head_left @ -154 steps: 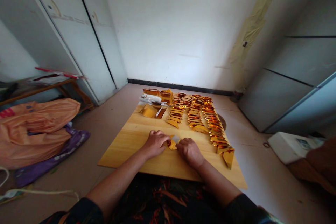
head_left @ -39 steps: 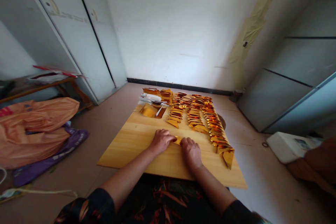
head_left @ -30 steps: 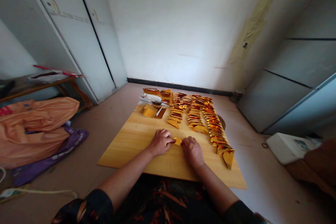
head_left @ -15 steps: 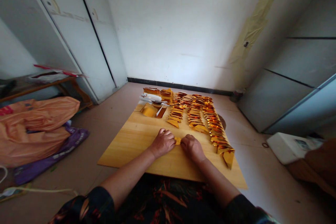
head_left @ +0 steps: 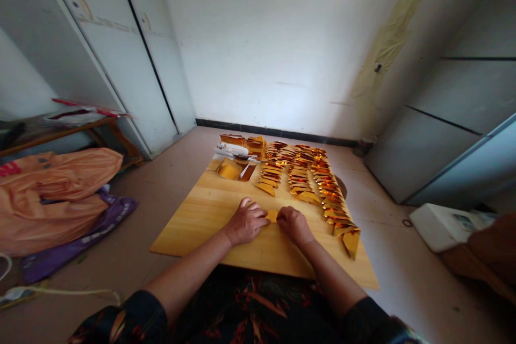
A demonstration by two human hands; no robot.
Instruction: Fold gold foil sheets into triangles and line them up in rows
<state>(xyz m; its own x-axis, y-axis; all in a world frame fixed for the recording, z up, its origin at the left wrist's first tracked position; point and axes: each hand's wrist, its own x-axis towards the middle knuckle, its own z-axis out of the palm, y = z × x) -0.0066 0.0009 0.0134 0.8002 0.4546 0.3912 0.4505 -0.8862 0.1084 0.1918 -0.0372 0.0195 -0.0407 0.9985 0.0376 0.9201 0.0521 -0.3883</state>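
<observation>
A small gold paper piece (head_left: 272,216) lies on the wooden board (head_left: 189,215) between my two hands. My left hand (head_left: 246,221) touches its left side, fingers partly stretched and close together. At its right edge my right hand (head_left: 295,224) has its fingers curled in a pinch on the paper. Beyond the hands, rows of folded gold pieces (head_left: 300,180) cover the board's right and far parts. A stack of gold sheets (head_left: 229,169) sits in a shallow recess at the left, with white strips beside it.
At the board's far left are a white roll (head_left: 234,149) and more gold bundles (head_left: 256,146). Orange bags (head_left: 60,177) and a purple bag (head_left: 80,244) lie on the floor at left. A white box (head_left: 441,226) stands at right, cabinets on both sides.
My left hand has shifted slightly left and its fingers have straightened a little, showing more of the gold paper. My right hand has stayed nearly in place.
</observation>
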